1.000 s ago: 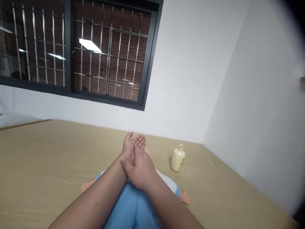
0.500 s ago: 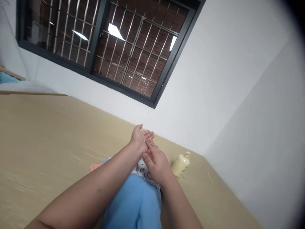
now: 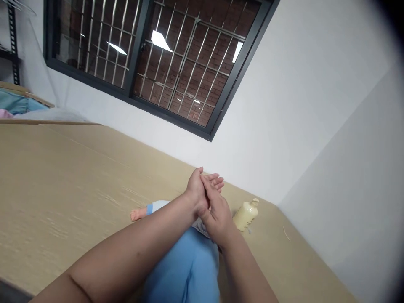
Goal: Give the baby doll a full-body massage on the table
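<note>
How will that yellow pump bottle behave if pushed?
The yellow bottle probably feels slick, given its glossy surface. Standing upright on its base, it could tip under a high push, and its rounded sides would likely let it roll.

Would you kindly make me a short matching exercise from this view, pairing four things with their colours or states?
Things
1. Bottle
2. Window frame
3. Doll's trousers
4. Left hand

Colours or states
A. Blue
B. Touched by the right hand
C. Pale yellow
D. Dark grey

Pairs: 1-C, 2-D, 3-A, 4-B
</note>
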Motion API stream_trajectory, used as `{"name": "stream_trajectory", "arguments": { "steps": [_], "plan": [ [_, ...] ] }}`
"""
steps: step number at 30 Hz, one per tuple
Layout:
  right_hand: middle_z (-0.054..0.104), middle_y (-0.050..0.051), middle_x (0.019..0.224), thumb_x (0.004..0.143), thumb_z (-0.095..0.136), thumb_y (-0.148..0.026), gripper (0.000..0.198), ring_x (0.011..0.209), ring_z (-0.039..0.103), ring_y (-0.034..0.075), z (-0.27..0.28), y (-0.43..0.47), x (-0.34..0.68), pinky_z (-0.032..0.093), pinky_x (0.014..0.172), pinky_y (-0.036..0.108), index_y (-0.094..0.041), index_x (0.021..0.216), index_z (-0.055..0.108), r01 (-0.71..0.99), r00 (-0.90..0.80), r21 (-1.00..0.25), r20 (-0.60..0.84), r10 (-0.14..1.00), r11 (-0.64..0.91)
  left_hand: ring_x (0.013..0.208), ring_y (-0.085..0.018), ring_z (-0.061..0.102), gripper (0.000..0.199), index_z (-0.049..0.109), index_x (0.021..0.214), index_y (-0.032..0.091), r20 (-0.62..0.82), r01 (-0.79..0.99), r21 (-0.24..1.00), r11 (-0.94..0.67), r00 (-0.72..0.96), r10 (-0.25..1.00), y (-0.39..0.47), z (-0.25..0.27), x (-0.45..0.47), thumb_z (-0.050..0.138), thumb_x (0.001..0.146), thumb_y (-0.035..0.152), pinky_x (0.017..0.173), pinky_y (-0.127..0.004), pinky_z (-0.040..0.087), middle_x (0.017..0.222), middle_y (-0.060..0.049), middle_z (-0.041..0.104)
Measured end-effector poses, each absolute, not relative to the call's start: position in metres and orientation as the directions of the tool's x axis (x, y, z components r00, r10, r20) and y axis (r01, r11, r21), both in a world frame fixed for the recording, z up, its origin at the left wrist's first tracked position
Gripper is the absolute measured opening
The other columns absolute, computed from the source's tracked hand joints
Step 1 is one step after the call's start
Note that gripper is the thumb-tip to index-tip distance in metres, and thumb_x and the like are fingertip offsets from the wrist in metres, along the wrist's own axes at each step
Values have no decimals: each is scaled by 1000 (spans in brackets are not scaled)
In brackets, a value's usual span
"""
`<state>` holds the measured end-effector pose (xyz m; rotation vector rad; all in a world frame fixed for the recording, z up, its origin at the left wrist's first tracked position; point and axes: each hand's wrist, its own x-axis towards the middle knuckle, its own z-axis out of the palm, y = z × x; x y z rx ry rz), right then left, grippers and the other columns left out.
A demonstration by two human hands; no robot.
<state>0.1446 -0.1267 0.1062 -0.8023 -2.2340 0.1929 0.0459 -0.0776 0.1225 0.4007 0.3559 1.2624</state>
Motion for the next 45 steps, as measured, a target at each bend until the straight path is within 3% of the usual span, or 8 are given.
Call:
{"name": "stream_trajectory", "arguments": {
  "steps": [8,16,22,25,31,35,41,45],
  "plan": [
    [40,8,153,96,45,-48,58,144,35,26,105,-114,151,24,121,48,-20,147,43,540,-509,-277,645,570,795,112,-31,64,61,60,114,10,-76,-845,489,218,208,975,-76,133,36,38,88,61,91,-39,53,116,-21,66],
    [52,14,144,90,54,-42,59,135,48,28,102,-133,135,39,113,48,-12,141,49,615,-508,-189,647,568,765,114,-31,63,64,57,124,6,33,-856,507,103,139,990,-64,138,3,39,89,57,90,-37,54,123,-23,63],
    [48,11,147,92,51,-43,60,137,45,25,106,-142,132,39,114,45,-15,144,45,540,-494,-270,665,560,797,114,-30,64,61,59,122,8,55,-864,485,138,187,981,-67,128,21,43,88,56,93,-38,53,122,-22,65],
    [43,13,151,93,47,-48,66,142,38,25,104,-134,137,33,117,45,-12,148,39,541,-479,-289,666,572,790,114,-30,64,60,62,117,10,55,-851,492,182,239,969,-75,124,37,43,87,58,95,-38,51,121,-22,65],
    [35,16,155,95,41,-59,74,147,28,27,96,-108,147,21,122,48,-8,148,38,587,-482,-305,613,626,750,114,-32,62,61,60,117,9,-104,-840,496,219,193,976,-79,127,45,43,85,59,95,-40,51,119,-22,64],
    [36,14,155,95,41,-60,72,147,29,27,97,-107,149,25,121,48,-12,148,39,605,-472,-355,561,680,712,117,-32,60,62,58,123,8,-103,-838,516,179,147,984,-75,133,29,45,85,55,95,-41,50,122,-23,62],
    [48,11,148,92,50,-59,68,139,43,28,108,-129,143,37,115,48,-17,145,45,588,-487,-362,556,674,724,120,-30,60,67,54,132,8,7,-855,511,88,106,994,-64,131,11,47,84,54,98,-37,49,127,-22,61],
    [47,10,149,90,53,-58,70,141,40,28,110,-142,135,33,117,48,-16,146,45,541,-488,-370,593,640,755,119,-29,61,65,57,129,10,17,-844,530,82,107,994,-65,127,17,47,84,56,99,-37,49,125,-20,63]
  ]
}}
